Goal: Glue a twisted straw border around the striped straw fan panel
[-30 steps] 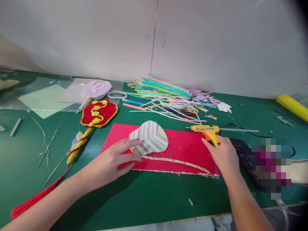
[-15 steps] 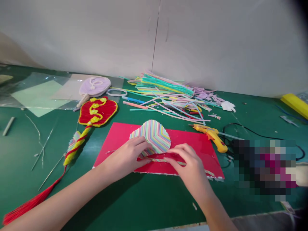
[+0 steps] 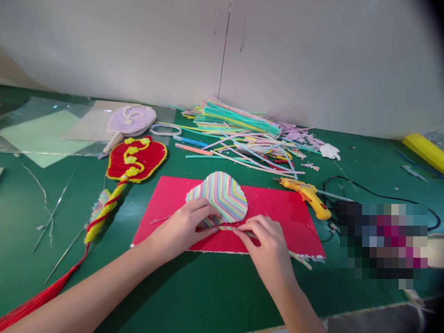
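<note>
A pastel-striped panel of chenille stems with a rounded outline lies on a red board. Along its lower edge runs a thin twisted chenille stem strip in pastel colours. My left hand pinches the strip's left part at the panel's bottom, its fingers covering the panel's lower left. To the right, my right hand closes thumb and fingers on the same strip, whose loose end shows beyond the palm, over the board's front edge.
A yellow glue gun with a black cord lies to the right. Loose chenille stems are heaped behind the board. Left of it lie a red and yellow fan with a tassel, a lilac fan and thin wires.
The strip now lies closer along the panel's lower edge, and the red gap between them has narrowed. Its loose right end has swung toward the front. Both hands keep their pinch.
</note>
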The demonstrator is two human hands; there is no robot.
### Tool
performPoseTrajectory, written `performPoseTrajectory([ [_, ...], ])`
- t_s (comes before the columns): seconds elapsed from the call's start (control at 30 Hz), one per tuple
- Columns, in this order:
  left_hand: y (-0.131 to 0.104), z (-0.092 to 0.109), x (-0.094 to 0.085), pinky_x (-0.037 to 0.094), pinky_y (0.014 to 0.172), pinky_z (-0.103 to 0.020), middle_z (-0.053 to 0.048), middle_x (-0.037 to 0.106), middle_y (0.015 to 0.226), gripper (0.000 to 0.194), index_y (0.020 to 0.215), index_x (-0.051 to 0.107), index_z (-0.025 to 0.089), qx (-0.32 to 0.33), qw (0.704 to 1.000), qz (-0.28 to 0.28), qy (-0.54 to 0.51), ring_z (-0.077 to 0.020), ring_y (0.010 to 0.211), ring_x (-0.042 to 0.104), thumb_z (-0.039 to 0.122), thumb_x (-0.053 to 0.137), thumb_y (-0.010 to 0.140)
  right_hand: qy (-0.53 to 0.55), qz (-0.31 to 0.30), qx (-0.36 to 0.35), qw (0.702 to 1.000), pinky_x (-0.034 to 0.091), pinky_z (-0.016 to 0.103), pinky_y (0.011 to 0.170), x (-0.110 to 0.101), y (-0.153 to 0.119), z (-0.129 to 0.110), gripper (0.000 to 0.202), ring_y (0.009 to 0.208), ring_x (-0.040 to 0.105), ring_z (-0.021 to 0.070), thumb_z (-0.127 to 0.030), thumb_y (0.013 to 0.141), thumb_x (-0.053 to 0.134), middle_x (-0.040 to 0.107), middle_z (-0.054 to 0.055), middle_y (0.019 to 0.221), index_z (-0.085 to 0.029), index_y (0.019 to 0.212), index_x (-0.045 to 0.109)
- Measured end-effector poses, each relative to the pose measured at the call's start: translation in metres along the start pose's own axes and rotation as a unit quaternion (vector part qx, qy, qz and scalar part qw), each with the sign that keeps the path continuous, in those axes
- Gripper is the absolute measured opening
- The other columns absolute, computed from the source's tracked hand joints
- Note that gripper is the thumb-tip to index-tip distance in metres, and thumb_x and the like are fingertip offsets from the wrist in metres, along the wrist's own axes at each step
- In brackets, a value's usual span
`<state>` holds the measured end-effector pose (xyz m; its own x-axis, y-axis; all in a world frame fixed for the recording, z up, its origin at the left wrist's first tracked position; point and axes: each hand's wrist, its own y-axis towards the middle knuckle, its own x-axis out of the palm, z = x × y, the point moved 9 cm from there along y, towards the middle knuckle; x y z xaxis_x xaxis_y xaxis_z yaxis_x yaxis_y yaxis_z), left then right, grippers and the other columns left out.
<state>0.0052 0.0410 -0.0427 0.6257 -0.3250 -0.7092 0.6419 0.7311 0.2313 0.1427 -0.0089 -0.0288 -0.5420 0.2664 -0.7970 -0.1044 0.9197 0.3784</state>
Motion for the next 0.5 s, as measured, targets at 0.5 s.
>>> performPoseTrajectory([
  [0.5, -0.0019, 0.0009, 0.0022, 0.051, 0.077, -0.025, -0.003, 0.061, 0.097, 0.014, 0.102, 0.059, 0.019, 0.006, 1.000, 0.000, -0.002, -0.0137, 0.089, 0.059, 0.017, 0.054, 0.089, -0.032, 0.006, -0.011, 0.999, 0.038, 0.030, 0.072, 0.0009, 0.0002, -0.0089, 0.006, 0.073, 0.054, 0.0164, -0.020, 0.087, 0.061, 0.060, 0.002, 0.075, -0.018, 0.081, 0.061],
])
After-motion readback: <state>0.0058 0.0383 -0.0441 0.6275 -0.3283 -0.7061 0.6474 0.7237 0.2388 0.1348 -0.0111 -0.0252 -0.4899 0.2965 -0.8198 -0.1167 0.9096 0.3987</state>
